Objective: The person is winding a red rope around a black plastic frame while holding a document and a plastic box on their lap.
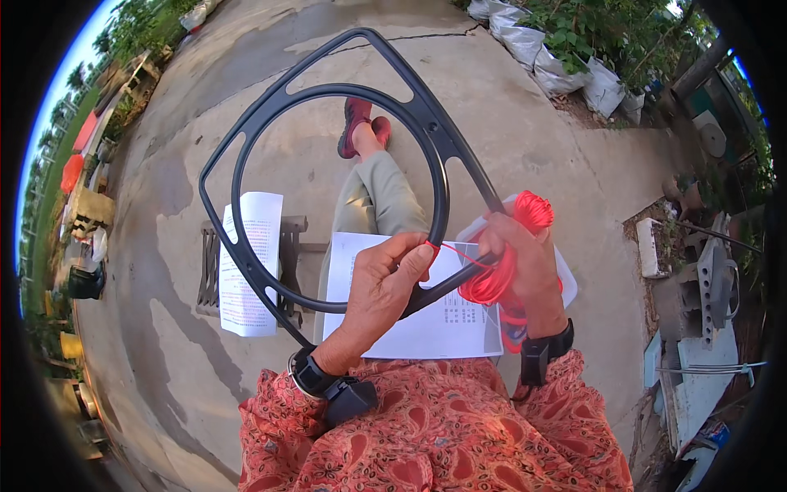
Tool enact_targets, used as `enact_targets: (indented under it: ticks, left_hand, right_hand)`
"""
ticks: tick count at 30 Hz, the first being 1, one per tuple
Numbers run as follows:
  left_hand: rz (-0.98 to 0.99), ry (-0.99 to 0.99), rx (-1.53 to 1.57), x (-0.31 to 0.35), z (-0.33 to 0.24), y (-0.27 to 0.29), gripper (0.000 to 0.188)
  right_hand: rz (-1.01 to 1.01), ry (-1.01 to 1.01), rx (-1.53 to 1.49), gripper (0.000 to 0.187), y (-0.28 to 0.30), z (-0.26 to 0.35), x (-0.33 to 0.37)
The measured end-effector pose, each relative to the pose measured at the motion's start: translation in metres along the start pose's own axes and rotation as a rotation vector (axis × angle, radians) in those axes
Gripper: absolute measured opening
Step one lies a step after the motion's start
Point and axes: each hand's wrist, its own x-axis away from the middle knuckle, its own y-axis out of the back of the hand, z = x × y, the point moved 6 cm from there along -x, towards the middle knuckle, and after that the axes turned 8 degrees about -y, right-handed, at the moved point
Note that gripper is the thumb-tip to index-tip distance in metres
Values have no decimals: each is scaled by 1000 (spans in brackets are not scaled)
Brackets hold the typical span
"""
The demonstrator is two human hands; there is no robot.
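Observation:
A large black frame (338, 89), a round ring inside a pointed, roughly diamond-shaped outline, is held up in front of me, tilted. My left hand (384, 283) is closed on the ring's lower right part, with the thumb pressing red cord (432, 248) against it. A thin strand runs from there toward my right hand (529, 266), which is smeared by motion. That hand is closed around a bundled hank of red cord (535, 211) beside the frame's right lower bar. Loops of the cord hang below its fingers. The palm side of the right hand is hidden.
A printed white sheet (348, 320) lies on my lap. Another printed sheet (254, 316) rests on a dark slatted seat (209, 275) at the left. White sacks (602, 86) and plants line the far right; blocks and scrap panels (701, 369) lie at the right.

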Motion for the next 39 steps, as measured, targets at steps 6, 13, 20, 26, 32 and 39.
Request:
enact_targets:
  ticks: [6, 13, 20, 26, 32, 39]
  left_hand:
    - [59, 352, 262, 14, 16, -7, 41]
    - [95, 417, 312, 22, 27, -15, 34]
    - [119, 435, 311, 38, 42, -20, 31]
    - [61, 434, 296, 50, 49, -17, 29]
    - [92, 450, 273, 57, 51, -14, 28]
    - [96, 520, 344, 52, 44, -19, 32]
  right_hand:
    - [10, -36, -8, 18, 10, -13, -1]
    - [0, -95, 56, 14, 10, -18, 7]
    - [12, -95, 44, 15, 17, -36, 11]
    - [8, -91, 23, 15, 13, -41, 13]
    - [25, -145, 50, 15, 15, -49, 14]
    - [4, -172, -1, 15, 21, -53, 11]
